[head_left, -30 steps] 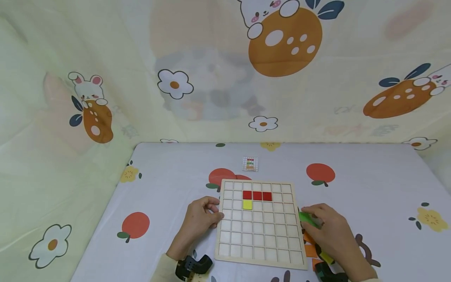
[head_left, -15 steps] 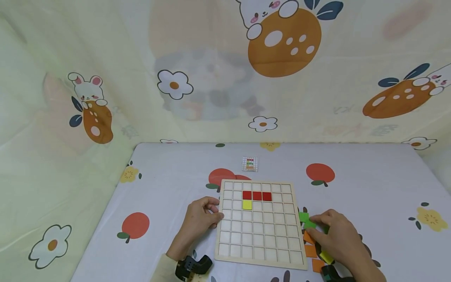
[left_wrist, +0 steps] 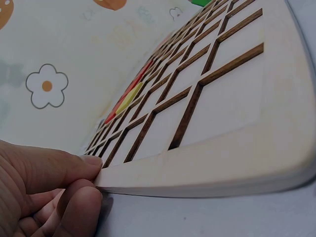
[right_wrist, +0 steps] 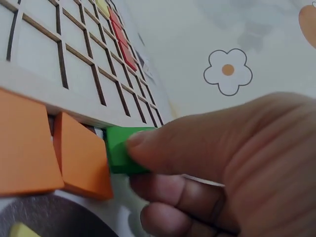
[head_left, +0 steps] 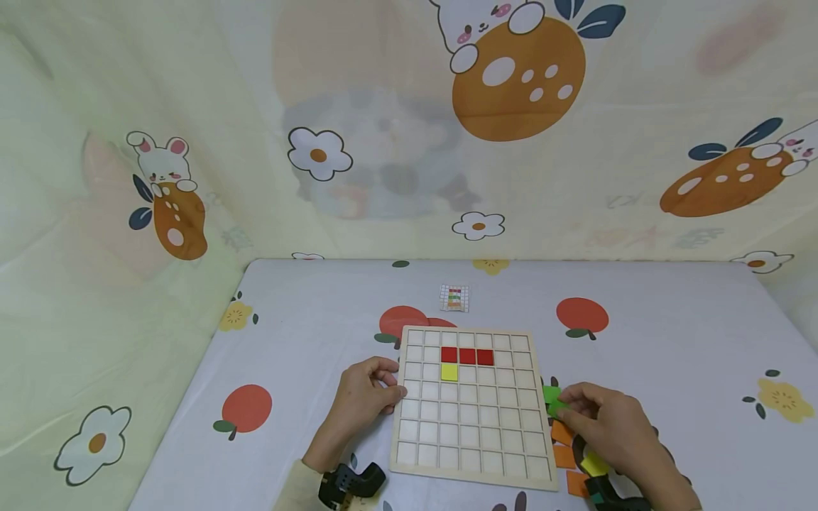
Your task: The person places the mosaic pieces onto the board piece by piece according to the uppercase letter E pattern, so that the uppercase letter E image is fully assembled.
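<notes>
The left hand (head_left: 366, 389) holds the left edge of the grid board (head_left: 473, 479), its thumb on the rim and its fingers curled just beside and below it. The right hand (head_left: 610, 422) works close outside the board's right edge, with a narrow grip: thumb and fingers pinch a green block (right_wrist: 121, 153), which sits just beside the rim. In the head view more green shows beyond the fingertips, though how many pieces there are cannot be told. Three orange blocks (head_left: 564, 456) lie along the same edge, toward the board's near right corner, and a yellow block (head_left: 594, 465) lies farther out from the rim, partly hidden by the right wrist. On the board, three red tiles (head_left: 467, 356) fill neighbouring cells of the second row from the far edge, and one yellow tile (head_left: 449, 372) sits directly below the leftmost red one. A small printed card (head_left: 454, 298) with a coloured grid lies on the table (head_left: 690, 319) between the board's far edge and the table's far edge. Each wrist wears a black strap (head_left: 350, 484).
</notes>
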`<state>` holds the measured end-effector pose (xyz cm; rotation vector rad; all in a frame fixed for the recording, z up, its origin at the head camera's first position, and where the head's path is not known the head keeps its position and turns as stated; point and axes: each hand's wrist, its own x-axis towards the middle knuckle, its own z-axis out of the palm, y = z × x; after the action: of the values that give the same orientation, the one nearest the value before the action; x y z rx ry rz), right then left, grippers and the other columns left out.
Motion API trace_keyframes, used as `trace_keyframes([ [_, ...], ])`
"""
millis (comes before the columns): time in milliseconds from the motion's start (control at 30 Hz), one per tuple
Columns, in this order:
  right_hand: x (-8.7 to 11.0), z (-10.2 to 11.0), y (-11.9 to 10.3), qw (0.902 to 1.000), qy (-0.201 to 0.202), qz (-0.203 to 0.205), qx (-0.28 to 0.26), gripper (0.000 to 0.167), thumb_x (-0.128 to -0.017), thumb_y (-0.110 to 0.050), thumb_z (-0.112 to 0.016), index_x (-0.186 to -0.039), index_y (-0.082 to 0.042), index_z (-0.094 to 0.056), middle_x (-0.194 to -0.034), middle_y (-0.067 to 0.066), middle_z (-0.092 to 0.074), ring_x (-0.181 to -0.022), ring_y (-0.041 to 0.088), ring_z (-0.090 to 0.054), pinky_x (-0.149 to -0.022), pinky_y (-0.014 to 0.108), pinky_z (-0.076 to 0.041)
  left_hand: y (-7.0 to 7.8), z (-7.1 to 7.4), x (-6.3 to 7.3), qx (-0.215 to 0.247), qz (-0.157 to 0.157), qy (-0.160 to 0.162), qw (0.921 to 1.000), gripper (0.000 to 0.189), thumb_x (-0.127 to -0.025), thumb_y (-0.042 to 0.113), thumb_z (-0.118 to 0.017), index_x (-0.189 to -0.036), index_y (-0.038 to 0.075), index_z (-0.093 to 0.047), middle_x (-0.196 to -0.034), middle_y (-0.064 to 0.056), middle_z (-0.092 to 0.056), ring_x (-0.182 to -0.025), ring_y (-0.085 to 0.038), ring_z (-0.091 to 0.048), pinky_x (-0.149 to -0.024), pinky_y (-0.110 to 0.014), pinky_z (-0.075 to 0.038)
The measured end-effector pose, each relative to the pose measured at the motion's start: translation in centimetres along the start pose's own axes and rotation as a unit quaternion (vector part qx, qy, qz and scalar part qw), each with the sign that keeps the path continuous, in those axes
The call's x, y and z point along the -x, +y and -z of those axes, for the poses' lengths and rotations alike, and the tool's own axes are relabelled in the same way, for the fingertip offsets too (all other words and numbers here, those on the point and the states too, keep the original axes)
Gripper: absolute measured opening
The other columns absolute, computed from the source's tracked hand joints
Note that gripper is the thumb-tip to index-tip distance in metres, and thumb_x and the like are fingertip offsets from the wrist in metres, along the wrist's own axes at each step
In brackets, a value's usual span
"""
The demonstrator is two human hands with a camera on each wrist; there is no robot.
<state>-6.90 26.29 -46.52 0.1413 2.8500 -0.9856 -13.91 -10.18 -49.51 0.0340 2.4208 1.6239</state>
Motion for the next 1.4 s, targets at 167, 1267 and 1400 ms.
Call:
trace_keyframes([
  [167, -0.1, -0.3, -0.2, 0.9991, 0.034, 0.013, -0.022, 0.016, -0.091, -0.014, -0.078, -0.106, -0.008, -0.075, -0.085, -0.002, -0.07, -0.075, 0.012, -0.061, -0.062, 0.023, -0.05, 0.0, 0.0, 0.0, 0.001, 0.002, 0.001, 1.0, 0.032, -0.083, 0.0, -0.082, -0.112, 0.002, -0.07, -0.085, -0.004, -0.064, -0.057, -0.014, -0.058, -0.051, -0.022, -0.054],
  [1267, -1.8, -0.8, -2.6, 0.9976, -0.007, 0.047, 0.05, 0.027, -0.078, -0.011, -0.085, -0.101, 0.0, -0.077, -0.08, 0.001, -0.056, -0.076, 0.017, -0.051, -0.058, 0.023, -0.044, 0.2, 0.1, 0.1, 0.004, 0.004, -0.001, 1.0, 0.031, -0.083, 0.001, -0.082, -0.112, 0.001, -0.07, -0.084, -0.005, -0.064, -0.056, -0.014, -0.057, -0.051, -0.021, -0.054],
  [1400, -1.9, -0.7, -2.7, 0.9977, -0.015, 0.047, 0.046, 0.024, -0.078, -0.011, -0.084, -0.099, -0.001, -0.077, -0.079, 0.001, -0.055, -0.074, 0.017, -0.05, -0.056, 0.023, -0.043, 0.2, 0.1, 0.1, 0.002, 0.005, -0.002, 1.0, 0.031, -0.083, 0.001, -0.082, -0.112, 0.001, -0.07, -0.085, -0.004, -0.064, -0.056, -0.014, -0.057, -0.051, -0.021, -0.054],
])
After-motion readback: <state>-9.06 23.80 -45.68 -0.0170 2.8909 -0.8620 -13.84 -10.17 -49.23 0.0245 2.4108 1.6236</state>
